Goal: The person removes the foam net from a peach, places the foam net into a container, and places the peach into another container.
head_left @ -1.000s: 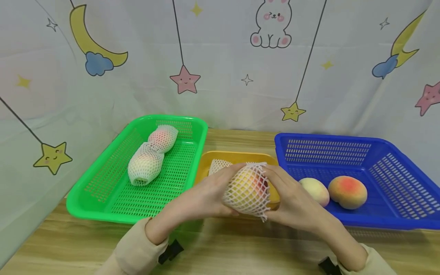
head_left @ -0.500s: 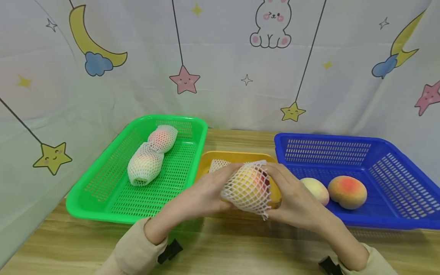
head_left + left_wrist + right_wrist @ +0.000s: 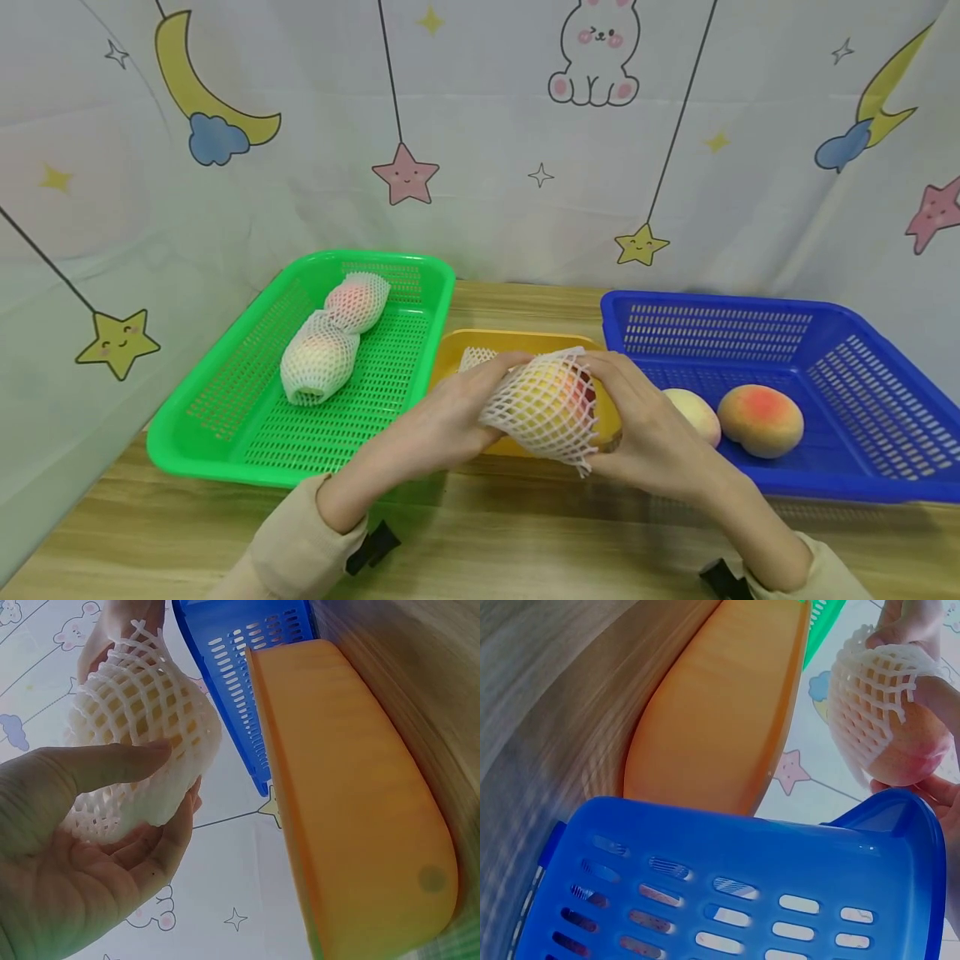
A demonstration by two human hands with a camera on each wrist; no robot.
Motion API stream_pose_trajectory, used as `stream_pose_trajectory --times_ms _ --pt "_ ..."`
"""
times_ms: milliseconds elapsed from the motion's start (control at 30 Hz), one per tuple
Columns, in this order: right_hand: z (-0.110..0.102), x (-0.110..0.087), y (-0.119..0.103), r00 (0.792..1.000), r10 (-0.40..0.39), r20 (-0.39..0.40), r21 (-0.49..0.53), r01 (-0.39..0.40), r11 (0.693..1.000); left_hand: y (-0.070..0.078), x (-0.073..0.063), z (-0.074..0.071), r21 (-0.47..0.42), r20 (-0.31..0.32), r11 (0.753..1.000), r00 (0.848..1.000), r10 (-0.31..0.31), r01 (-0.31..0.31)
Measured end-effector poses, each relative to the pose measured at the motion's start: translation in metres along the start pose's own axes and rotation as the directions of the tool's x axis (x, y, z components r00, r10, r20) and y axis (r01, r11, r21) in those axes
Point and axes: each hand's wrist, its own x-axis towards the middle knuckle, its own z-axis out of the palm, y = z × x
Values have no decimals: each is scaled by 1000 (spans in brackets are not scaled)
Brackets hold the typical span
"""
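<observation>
Both hands hold one yellow and red peach [image 3: 911, 754] above the yellow tray. A white foam net [image 3: 534, 410] covers most of it, while the red side towards the right hand shows bare. My left hand [image 3: 444, 418] grips the netted end, its thumb over the net and its fingers below in the left wrist view. At the net's open edge, my right hand [image 3: 651, 433] holds the other side between thumb and fingers. In the right wrist view the net's rim lies partway over the peach.
On the left, a green basket [image 3: 431, 350] holds two netted peaches [image 3: 318, 360]. A blue basket [image 3: 765, 487] on the right contains two bare peaches [image 3: 761, 419]. Between them, the yellow tray [image 3: 517, 340] has foam nets [image 3: 476, 358] in it. A patterned curtain [image 3: 495, 233] hangs behind.
The hands have spread slightly apart, the left a little leftward and the right a little rightward. The net's loose lower corner has shifted slightly right. Both hands keep hold throughout.
</observation>
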Motion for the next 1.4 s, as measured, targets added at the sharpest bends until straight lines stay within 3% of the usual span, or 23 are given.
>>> stream_pose_trajectory --times_ms 367,800,1400 --pt "-2 -1 1 1000 8 9 -14 -8 1000 -2 0 1 -6 1 1000 1000 12 -12" --pt "-5 -3 0 997 54 56 -25 -53 998 2 -1 -3 27 22 998 998 -58 57" --pt "-7 0 5 1000 5 14 -4 -5 1000 0 -1 -4 60 5 993 995 -104 104"
